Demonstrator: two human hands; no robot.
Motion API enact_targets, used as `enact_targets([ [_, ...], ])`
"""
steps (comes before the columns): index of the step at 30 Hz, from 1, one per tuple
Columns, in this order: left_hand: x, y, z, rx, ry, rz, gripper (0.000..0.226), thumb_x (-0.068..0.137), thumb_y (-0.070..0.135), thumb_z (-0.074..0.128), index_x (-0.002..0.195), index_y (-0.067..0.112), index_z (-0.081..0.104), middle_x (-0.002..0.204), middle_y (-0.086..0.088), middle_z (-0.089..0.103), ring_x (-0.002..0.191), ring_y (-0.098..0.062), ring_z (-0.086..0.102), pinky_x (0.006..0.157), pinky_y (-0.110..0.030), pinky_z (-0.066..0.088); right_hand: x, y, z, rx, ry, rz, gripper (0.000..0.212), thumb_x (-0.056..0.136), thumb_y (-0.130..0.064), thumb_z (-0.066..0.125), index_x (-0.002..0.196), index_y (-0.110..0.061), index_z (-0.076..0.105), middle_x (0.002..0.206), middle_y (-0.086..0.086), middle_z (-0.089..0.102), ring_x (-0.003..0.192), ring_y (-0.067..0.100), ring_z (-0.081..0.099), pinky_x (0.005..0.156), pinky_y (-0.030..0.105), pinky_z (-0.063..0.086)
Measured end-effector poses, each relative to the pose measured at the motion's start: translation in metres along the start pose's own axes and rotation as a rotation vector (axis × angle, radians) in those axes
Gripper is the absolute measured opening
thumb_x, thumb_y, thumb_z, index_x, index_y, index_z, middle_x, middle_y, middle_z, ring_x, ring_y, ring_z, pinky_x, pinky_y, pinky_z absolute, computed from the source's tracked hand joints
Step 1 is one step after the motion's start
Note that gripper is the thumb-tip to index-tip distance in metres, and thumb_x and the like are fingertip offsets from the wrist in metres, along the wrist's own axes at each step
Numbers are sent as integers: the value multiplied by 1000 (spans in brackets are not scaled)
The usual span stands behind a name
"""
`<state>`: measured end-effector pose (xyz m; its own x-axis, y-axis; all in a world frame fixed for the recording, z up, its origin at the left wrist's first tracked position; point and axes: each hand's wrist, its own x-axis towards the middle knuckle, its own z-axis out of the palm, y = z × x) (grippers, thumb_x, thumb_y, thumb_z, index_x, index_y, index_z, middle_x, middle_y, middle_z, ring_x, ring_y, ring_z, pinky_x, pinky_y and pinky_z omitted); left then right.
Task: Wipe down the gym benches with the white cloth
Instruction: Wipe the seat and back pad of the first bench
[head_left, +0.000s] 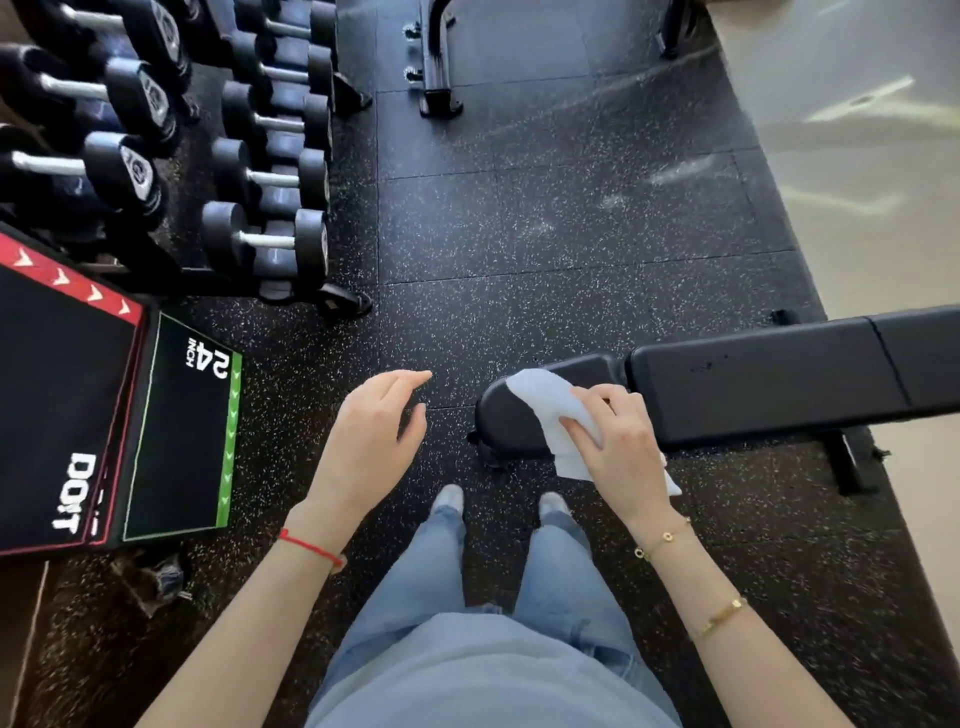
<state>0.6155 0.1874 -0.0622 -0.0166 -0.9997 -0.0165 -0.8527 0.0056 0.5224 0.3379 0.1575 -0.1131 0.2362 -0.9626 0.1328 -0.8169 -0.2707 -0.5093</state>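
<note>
The right hand (618, 441) pinches the white cloth (550, 410), draped over the rounded end of the black gym bench (753, 379). The cloth looks light, limp and prone to bunching, so bunched folds under flat fingers suit best. The left hand (371, 441) hovers beside it, fingers relaxed, holding nothing.

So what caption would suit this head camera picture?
Right hand holds the white cloth on the black gym bench seat pad; left hand hangs free.
</note>
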Motion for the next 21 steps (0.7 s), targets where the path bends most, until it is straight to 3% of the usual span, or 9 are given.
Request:
enact_targets([
  [7, 34, 44, 79, -40, 66, -132, 36, 96, 14, 55, 131, 10, 58, 129, -4, 62, 121, -20, 56, 107, -40, 44, 36, 91, -4, -13, -65, -120, 35, 96, -25, 64, 129, -14, 61, 104, 3, 56, 87, 21, 44, 84, 34, 43],
  [11, 53, 42, 132, -65, 97, -193, 36, 96, 16, 55, 132, 12, 58, 130, -2, 62, 122, -17, 54, 108, -36, 43, 55, 140, 20, -40, -83, -138, 31, 96, -25, 64, 125, -14, 63, 103, 4, 57, 85, 23, 45, 82, 38, 44],
  [21, 90, -55, 302, 6, 88, -177, 36, 93, 11, 58, 129, 10, 60, 127, -5, 63, 121, -21, 56, 108, -39, 43, 80, 249, 188, -109, -81, -205, 31, 97, -27, 62, 123, -11, 65, 107, 9, 61, 86, 28, 53, 81, 44, 49],
])
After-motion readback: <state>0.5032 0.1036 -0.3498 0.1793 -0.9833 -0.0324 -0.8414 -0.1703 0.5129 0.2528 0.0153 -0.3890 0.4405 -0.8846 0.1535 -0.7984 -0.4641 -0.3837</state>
